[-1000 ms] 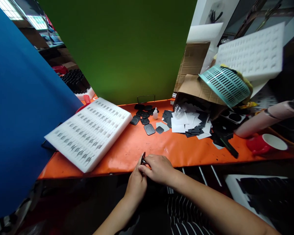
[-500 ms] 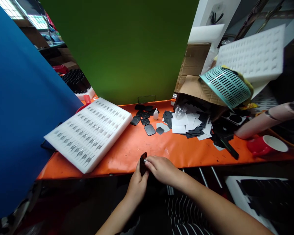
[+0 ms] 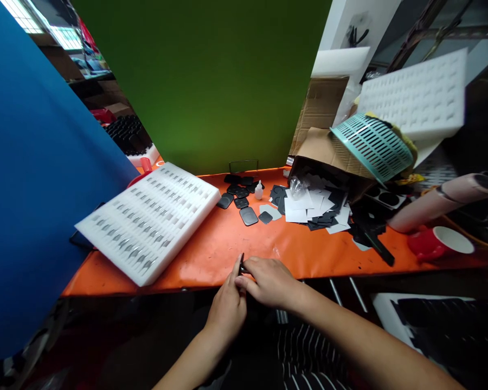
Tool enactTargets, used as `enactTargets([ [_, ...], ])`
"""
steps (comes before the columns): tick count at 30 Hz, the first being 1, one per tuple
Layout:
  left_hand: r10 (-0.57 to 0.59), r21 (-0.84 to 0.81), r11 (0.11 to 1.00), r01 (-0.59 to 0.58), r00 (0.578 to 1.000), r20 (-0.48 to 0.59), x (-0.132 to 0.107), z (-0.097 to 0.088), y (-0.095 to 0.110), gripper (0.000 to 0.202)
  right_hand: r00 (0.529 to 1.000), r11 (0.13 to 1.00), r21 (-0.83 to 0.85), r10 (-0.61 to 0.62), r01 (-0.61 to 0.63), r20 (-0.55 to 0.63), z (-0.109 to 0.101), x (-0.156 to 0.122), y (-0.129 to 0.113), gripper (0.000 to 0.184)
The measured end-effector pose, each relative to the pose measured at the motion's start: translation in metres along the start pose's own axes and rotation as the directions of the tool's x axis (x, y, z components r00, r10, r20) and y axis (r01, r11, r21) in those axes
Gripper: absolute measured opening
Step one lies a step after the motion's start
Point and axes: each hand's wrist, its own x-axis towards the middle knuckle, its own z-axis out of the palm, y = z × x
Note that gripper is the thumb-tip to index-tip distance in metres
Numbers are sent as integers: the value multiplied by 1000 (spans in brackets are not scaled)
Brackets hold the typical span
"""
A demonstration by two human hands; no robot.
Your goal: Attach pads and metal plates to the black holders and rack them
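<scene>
The held piece (image 3: 241, 264) is black, the tabletop (image 3: 211, 246) orange, the clothing (image 3: 303, 352) white-striped.

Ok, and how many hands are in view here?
2. The left hand holds a black piece; the right hand is at that piece's right side. Both are by the orange table's near edge, some fingertips hidden.
</scene>
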Motion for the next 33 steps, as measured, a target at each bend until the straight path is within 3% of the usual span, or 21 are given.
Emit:
enactTargets([
  [9, -15, -143, 990, 8, 998, -53, 7, 5, 0, 47, 997, 999, 24, 30, -28, -69, 7, 3, 4, 39],
  [17, -47, -173, 984, 36, 997, -65, 10, 4, -2, 40, 995, 1000, 9, 26, -25, -96, 9, 6, -2, 34],
  [20, -112, -301, 949, 99, 993, -28, 11, 6, 0, 34, 989, 995, 92, 46, -33, -140, 19, 6, -3, 29],
  [22, -158, -459, 876, 147, 987, 13, 11, 8, 3, 34, 986, 975, 221, 61, -26, -152, 23, 3, -1, 29],
  [25, -246, -682, 684, 261, 962, 121, 11, 6, 6, 37, 993, 834, 552, 60, 7, -104, 24, -1, 8, 31],
  [28, -286, -782, 500, 373, 923, 257, 9, 3, 5, 35, 998, 510, 860, 55, -33, 5, 24, -5, 19, 26],
  [30, -267, -792, 467, 393, 916, 298, 7, 1, 4, 33, 997, 324, 944, 33, -71, 63, 24, -7, 24, 20],
  [31, -255, -789, 480, 383, 922, 293, 7, 1, 3, 32, 997, 285, 956, 19, -72, 70, 24, -8, 25, 17],
  [33, -214, -771, 544, 332, 943, 255, 5, -1, 4, 32, 1000, 347, 937, 0, -29, 31, 23, -9, 24, 11],
])
